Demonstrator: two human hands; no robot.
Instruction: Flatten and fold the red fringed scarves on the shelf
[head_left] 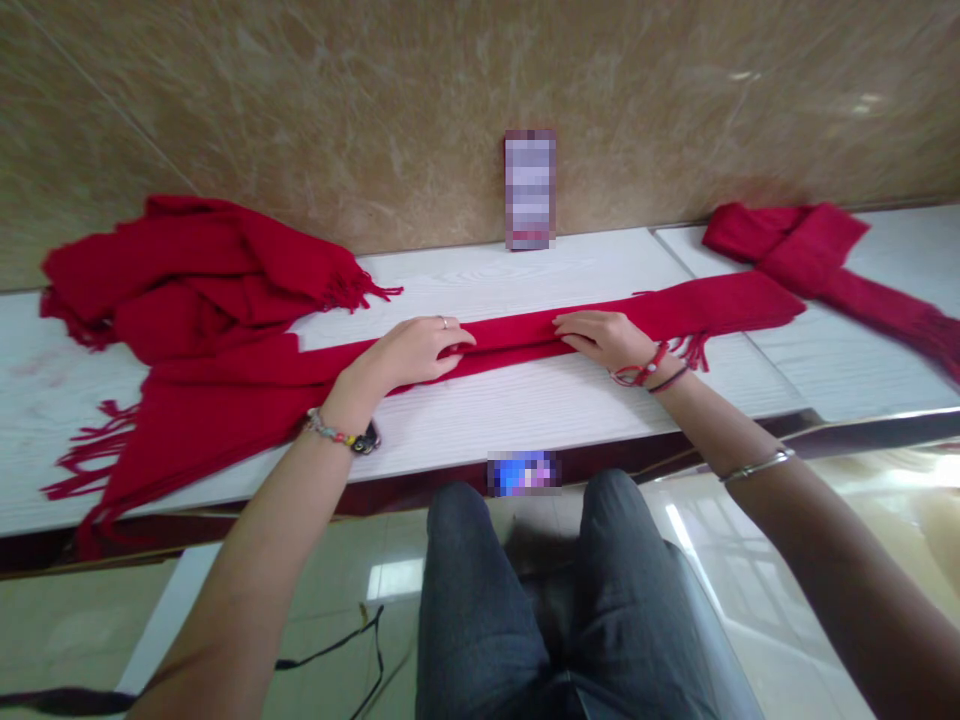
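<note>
A red fringed scarf (517, 330) lies lengthwise on the white tabletop, folded into a narrow band through its middle. Its left end fans out wider, with fringe hanging over the front edge. My left hand (412, 352) has its thumb and fingers curled on the band left of centre. Farther right, my right hand (609, 338) grips the same band with fingers bent over its upper edge. Fringe also shows below the band beside my right wrist. Part of each hand's fingertips is hidden in the cloth.
Another red scarf (217, 260) lies bunched at the back left. At the right, a folded red scarf (810, 245) trails toward the table edge. A blurred-out upright card or phone (530, 190) leans on the marbled wall (420, 110). My knees are below the white tabletop (517, 410).
</note>
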